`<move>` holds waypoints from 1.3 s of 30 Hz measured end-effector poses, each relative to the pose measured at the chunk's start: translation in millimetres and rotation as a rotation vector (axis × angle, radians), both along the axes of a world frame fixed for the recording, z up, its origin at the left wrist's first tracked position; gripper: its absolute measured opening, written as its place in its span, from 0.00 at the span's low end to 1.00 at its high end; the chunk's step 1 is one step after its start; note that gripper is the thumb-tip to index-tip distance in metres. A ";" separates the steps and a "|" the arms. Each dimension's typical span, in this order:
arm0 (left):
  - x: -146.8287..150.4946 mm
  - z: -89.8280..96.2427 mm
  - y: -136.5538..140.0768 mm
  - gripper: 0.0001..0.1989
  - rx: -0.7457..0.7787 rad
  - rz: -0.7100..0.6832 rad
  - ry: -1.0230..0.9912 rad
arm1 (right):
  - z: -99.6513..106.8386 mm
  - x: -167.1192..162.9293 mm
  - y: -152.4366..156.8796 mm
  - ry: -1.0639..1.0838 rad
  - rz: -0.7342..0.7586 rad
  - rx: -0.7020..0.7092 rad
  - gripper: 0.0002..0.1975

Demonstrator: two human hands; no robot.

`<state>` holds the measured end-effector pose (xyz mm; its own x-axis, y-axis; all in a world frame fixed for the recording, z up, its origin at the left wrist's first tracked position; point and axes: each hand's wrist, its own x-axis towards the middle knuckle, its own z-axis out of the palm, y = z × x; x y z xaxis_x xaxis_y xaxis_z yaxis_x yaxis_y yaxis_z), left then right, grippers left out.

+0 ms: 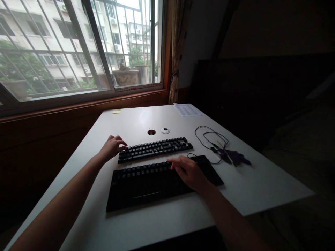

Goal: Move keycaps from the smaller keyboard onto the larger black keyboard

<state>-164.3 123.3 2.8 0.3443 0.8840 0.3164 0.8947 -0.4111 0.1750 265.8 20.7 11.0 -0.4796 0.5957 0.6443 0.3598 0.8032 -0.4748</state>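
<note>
Two black keyboards lie one behind the other on a white table. At the left end of the far keyboard (157, 148), my left hand (112, 147) has thumb and fingers brought together by the corner keys; whatever is between them is too small to make out. My right hand (187, 170) rests over the near keyboard (141, 188). Its index finger stretches onto the back row of keys, the other fingers curl beneath, and no object shows in it. Keycaps show along the near keyboard's back row, while its front part is too dark to read.
Right of the keyboards lie a looped black cable (206, 127), a dark purple cloth-like item (237, 157) and a thin stick (230, 158). Behind are a round hole (151, 132), a white round cover (165, 130), printed paper (188, 109) and a yellow note (116, 111). A barred window stands beyond.
</note>
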 end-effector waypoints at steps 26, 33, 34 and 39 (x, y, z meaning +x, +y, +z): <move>-4.0 0.4 1.2 0.18 -0.005 0.021 -0.039 | -2.2 1.3 1.2 0.038 -0.013 -0.044 0.18; -15.7 17.5 -38.9 0.25 0.023 0.020 -0.090 | -0.2 0.6 1.6 0.046 0.000 -0.022 0.18; -16.1 20.3 -51.0 0.25 0.026 0.023 -0.117 | 0.4 0.1 1.4 0.047 0.002 -0.020 0.18; -4.7 31.7 -121.3 0.20 0.008 -0.032 -0.198 | 0.7 -0.8 0.4 0.026 0.001 -0.022 0.18</move>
<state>-168.9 2.0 34.5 0.3019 0.8710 0.3876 0.8296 -0.4404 0.3433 265.0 21.1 11.8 -0.4633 0.6093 0.6435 0.3459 0.7928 -0.5018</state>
